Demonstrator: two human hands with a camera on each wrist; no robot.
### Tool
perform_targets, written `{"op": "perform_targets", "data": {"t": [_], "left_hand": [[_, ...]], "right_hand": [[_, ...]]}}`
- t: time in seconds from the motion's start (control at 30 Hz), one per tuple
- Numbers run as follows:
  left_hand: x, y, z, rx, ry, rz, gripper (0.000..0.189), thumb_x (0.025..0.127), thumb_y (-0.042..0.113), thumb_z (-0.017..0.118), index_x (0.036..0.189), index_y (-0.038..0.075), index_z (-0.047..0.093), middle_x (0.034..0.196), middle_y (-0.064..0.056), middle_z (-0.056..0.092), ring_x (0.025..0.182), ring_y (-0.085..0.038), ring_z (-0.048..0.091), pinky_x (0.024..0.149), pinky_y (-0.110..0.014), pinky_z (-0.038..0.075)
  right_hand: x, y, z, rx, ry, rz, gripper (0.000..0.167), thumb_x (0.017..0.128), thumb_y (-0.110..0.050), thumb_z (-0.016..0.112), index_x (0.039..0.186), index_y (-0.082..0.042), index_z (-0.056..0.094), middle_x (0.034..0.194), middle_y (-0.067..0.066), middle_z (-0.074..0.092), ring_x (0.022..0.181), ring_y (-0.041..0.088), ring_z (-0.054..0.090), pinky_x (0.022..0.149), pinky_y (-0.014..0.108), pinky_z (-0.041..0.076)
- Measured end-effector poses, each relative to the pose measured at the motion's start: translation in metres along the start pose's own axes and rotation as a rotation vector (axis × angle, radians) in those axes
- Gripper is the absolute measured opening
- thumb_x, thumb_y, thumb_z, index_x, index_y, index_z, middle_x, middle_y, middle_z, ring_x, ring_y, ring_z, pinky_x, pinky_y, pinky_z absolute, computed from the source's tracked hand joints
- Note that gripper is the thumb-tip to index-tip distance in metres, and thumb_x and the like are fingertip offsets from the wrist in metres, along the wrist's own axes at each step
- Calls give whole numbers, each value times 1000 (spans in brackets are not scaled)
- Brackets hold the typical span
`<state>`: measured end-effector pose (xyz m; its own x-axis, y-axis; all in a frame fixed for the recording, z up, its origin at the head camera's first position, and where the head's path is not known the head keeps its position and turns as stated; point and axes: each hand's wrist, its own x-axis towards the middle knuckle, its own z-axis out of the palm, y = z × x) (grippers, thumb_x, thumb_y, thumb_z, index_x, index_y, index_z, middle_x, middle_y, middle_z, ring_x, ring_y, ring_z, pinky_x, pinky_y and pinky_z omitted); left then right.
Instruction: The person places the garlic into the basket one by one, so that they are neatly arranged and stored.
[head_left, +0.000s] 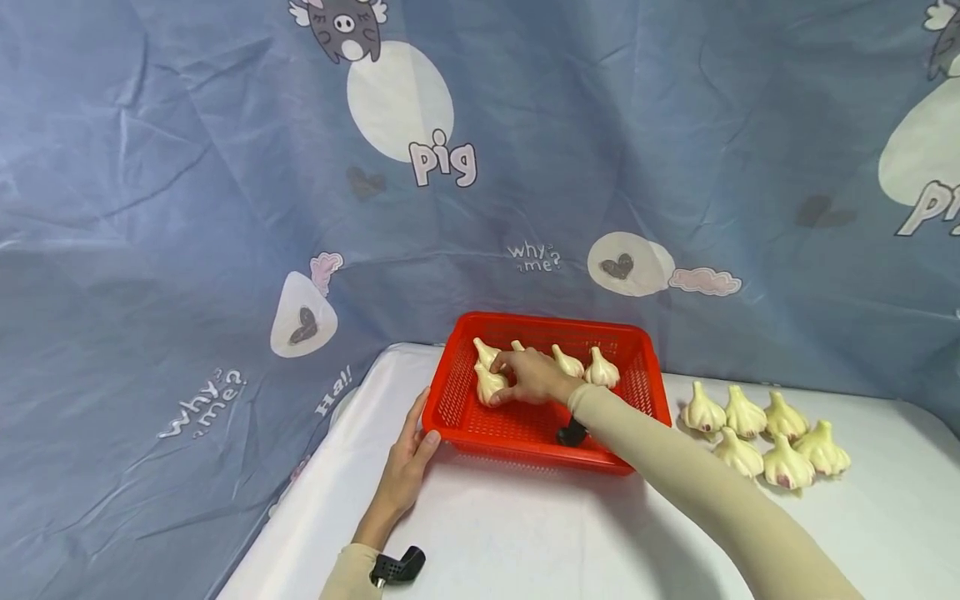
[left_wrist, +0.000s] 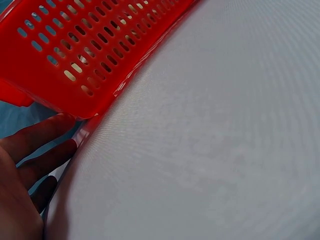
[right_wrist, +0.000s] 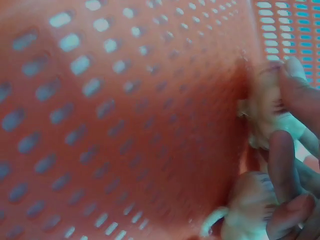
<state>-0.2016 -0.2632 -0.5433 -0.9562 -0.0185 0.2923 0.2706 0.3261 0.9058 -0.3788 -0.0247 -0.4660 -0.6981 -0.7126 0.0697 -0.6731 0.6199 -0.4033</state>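
A red perforated plastic basket (head_left: 510,440) stands on a white table, with several garlic bulbs (head_left: 602,369) along its far and left sides. My right hand (head_left: 534,377) reaches inside and pinches a garlic bulb (head_left: 489,386) near the left wall, thumb and fingers at its sides. Blurred in the right wrist view, fingers (right_wrist: 282,160) lie against one bulb (right_wrist: 263,102), with a second bulb (right_wrist: 247,207) close below. My left hand (head_left: 407,467) touches the basket's near left corner from outside; its fingers (left_wrist: 42,132) are fairly straight in the left wrist view.
Right of the basket, several more garlic bulbs (head_left: 787,462) lie grouped on the white table (head_left: 517,533). A blue printed cloth (head_left: 487,208) hangs behind and down the left side, close to the basket's far rim.
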Motion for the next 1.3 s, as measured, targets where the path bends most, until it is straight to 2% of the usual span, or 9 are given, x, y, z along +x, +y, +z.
{"op": "perform_targets", "data": {"t": [0.27, 0.5, 0.7, 0.9, 1.07, 1.2, 1.3], "left_hand": [[0, 5, -2, 2, 2, -12, 68, 108, 25, 53, 169, 40, 25, 162, -7, 52, 137, -24, 63, 115, -33, 44], [0, 5, 0, -11, -5, -16, 68, 109, 24, 53, 169, 40, 24, 166, -6, 46, 140, -26, 60, 114, -29, 43], [-1, 4, 1, -6, 5, -21, 68, 108, 25, 53, 168, 41, 25, 164, -6, 50, 140, -24, 60, 115, -31, 43], [0, 4, 0, -6, -3, -6, 69, 109, 24, 53, 169, 40, 24, 166, -7, 47, 142, -26, 59, 115, -31, 43], [2, 5, 0, 10, 7, -7, 68, 108, 25, 53, 169, 41, 24, 163, -8, 51, 139, -25, 61, 116, -37, 44], [1, 4, 0, 9, 5, -11, 68, 109, 25, 53, 169, 40, 24, 164, -6, 49, 139, -25, 61, 116, -39, 44], [0, 3, 0, 11, 7, -16, 68, 108, 25, 53, 169, 41, 24, 165, -5, 48, 139, -24, 61, 116, -39, 44]], "right_hand": [[0, 0, 0, -38, -2, -7, 57, 81, -51, 89, 123, -20, 68, 116, 4, 81, 107, 28, 73, 88, 50, 57], [-1, 1, 2, -69, -28, -25, 59, 85, -54, 86, 128, -20, 65, 117, 5, 80, 106, 25, 74, 88, 48, 58], [-1, 1, 3, -90, -22, -31, 60, 83, -55, 85, 128, -20, 65, 113, 4, 79, 101, 23, 74, 84, 46, 58], [0, 0, 1, -123, -8, -46, 60, 81, -56, 86, 126, -21, 66, 99, 0, 76, 93, 23, 70, 76, 45, 56], [1, -2, -1, -149, 1, -52, 62, 79, -57, 87, 127, -23, 66, 90, -2, 70, 106, 33, 71, 75, 49, 57], [1, -4, -2, -156, -20, -43, 64, 78, -57, 87, 129, -25, 66, 93, -4, 72, 118, 38, 68, 80, 52, 58], [0, -6, -3, -164, -38, -39, 66, 78, -57, 87, 132, -25, 67, 99, -2, 75, 115, 37, 70, 81, 51, 58]]}}
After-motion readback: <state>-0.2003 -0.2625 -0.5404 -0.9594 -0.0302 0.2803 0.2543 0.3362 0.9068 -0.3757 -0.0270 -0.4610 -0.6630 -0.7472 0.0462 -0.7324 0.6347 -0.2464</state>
